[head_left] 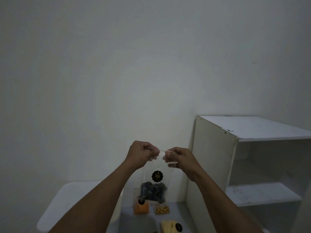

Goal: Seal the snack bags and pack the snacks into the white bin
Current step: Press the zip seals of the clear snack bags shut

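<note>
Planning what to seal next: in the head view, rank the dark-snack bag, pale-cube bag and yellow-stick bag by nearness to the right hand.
1. dark-snack bag: pinched at its top by the right hand.
2. pale-cube bag: below it.
3. yellow-stick bag: bottom edge.

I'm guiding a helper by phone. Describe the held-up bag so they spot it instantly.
Left of the white shelf unit, the left hand and right hand pinch the top of a clear bag in the air. Only it holds dark bluish snacks; below lie the orange bag, tan bag and pale yellow bag.
</note>
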`<state>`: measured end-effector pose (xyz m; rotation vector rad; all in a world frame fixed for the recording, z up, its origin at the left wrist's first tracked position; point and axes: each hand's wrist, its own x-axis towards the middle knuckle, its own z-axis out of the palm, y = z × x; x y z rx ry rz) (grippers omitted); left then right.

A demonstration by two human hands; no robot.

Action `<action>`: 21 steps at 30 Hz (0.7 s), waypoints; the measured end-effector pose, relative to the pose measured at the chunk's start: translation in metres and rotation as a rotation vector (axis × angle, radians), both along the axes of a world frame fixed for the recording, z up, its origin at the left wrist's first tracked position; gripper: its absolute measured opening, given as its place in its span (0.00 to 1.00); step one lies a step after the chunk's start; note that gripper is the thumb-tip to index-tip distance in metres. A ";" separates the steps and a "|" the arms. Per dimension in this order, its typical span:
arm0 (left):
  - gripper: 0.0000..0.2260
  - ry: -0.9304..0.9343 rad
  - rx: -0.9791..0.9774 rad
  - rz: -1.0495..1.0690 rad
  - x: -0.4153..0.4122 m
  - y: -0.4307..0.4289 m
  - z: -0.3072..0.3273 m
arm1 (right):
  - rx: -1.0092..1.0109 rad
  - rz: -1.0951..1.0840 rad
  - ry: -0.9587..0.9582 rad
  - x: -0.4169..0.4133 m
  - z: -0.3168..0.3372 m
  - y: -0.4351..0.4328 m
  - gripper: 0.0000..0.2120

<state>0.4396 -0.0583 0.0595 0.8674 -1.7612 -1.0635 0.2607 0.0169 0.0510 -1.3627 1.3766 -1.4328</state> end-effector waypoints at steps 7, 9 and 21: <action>0.07 0.189 0.277 -0.167 0.003 0.003 0.004 | -0.056 -0.055 0.033 -0.006 0.010 -0.004 0.05; 0.05 0.171 0.270 -0.168 0.001 0.002 0.005 | -0.059 -0.055 -0.001 -0.006 0.009 -0.005 0.06; 0.05 0.181 0.188 -0.109 -0.009 -0.002 0.009 | -0.057 -0.071 -0.005 -0.005 0.016 -0.010 0.04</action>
